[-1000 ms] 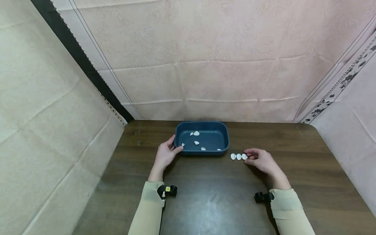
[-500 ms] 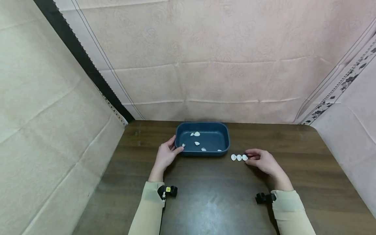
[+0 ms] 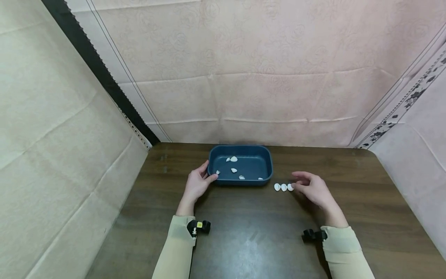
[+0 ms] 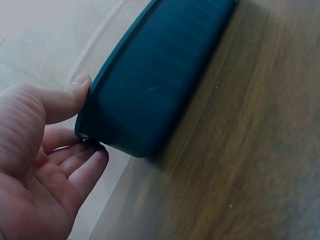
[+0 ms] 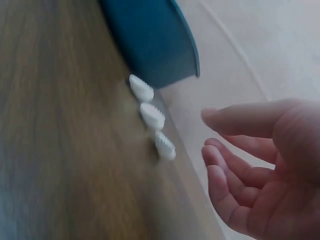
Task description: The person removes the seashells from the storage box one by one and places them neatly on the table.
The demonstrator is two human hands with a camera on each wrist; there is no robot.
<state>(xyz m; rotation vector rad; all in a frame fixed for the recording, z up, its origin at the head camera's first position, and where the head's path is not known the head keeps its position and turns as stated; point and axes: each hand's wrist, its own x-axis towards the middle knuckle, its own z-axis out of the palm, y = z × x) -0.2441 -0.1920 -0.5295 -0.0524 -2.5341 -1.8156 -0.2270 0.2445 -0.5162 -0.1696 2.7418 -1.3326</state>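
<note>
At the back of the table stands a dark blue rectangular tray (image 3: 256, 166) with several small white seashells inside, among them a larger shell (image 3: 234, 159). My left hand (image 3: 197, 185) holds the tray's near left corner, thumb at the rim and fingers around the outside, as the left wrist view also shows. Right of the tray, three white ridged seashells lie in a row: a left shell (image 3: 277, 187), a middle shell (image 5: 152, 116) and a right shell (image 5: 164, 145). My right hand (image 3: 313, 189) hovers beside the right shell, its fingers loosely bent and holding nothing.
Both hands work over a brown wooden table (image 3: 244, 232). Pale cloth (image 3: 265, 97) hangs behind its back edge and at both sides. Each wrist carries a black camera, such as the right wrist camera (image 3: 313, 235).
My right hand has let go of the right shell and lifted slightly away from it. That shell stays in the row. My left hand and the tray look the same.
</note>
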